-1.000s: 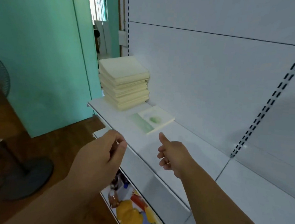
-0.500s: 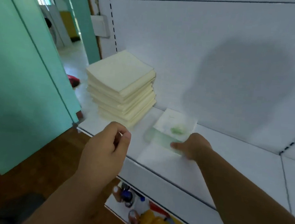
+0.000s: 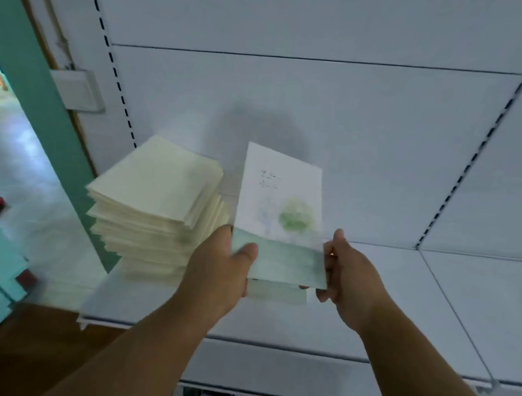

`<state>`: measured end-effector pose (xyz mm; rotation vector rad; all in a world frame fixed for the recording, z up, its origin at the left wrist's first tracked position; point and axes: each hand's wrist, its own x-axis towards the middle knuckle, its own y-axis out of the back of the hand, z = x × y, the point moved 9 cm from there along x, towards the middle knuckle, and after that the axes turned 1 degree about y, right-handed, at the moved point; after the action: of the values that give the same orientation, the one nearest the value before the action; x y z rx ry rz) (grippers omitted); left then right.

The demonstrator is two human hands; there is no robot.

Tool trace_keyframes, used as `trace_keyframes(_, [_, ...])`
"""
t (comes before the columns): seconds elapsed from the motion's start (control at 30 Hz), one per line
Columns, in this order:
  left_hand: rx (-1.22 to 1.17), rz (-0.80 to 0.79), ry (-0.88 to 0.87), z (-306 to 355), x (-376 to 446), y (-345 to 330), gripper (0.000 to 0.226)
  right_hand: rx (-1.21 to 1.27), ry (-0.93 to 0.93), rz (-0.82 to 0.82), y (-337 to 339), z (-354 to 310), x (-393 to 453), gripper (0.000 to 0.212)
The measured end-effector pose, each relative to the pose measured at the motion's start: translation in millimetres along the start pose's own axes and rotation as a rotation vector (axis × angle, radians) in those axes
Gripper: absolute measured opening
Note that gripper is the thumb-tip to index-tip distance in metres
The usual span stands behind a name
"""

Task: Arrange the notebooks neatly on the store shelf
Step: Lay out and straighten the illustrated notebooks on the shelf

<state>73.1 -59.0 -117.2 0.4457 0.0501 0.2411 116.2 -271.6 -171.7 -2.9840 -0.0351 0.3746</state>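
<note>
Both hands held the notebook tilted up over the shelf, just right of the stack: left hand thumb pinching its lower left edge, right hand fingers curled around its right edge. Best squared against the stack's side. White back panel; teal wall left

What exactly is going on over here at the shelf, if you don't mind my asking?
A person is tidying notebooks on a white store shelf. Both hands hold one notebook with a green picture on its cover, lifted off the shelf and tilted up: the left hand grips its lower left edge, the right hand its lower right edge. Just to the left, a stack of cream notebooks sits on the shelf, somewhat uneven. The held notebook has not been set down yet.
</note>
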Motion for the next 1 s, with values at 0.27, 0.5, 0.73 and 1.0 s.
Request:
trace_keyframes(0.27, [-0.016, 0.026, -0.012, -31.1, -8.2, 32.9, 0.007, -1.152, -0.178, 0.15, -18.1, 54.7, 52.7, 0.014])
trace_keyframes(0.5, [-0.074, -0.072, -0.024, -48.8, -9.8, 32.4, 0.009, -0.79, -0.095, 0.277, -17.9, 56.0, 55.4, 0.015])
trace_keyframes(0.73, [-0.1, -0.134, -0.104, -15.3, 4.1, -0.1, 0.012, 0.22, 0.066, 0.15, 12.4, 16.2, -7.3, 0.011])
trace_keyframes(1.0, [-0.26, -0.368, -0.129, 58.8, -21.0, -134.1, 0.022, 0.2, 0.156, 0.196, 126.0, -18.9, -77.0, 0.034])
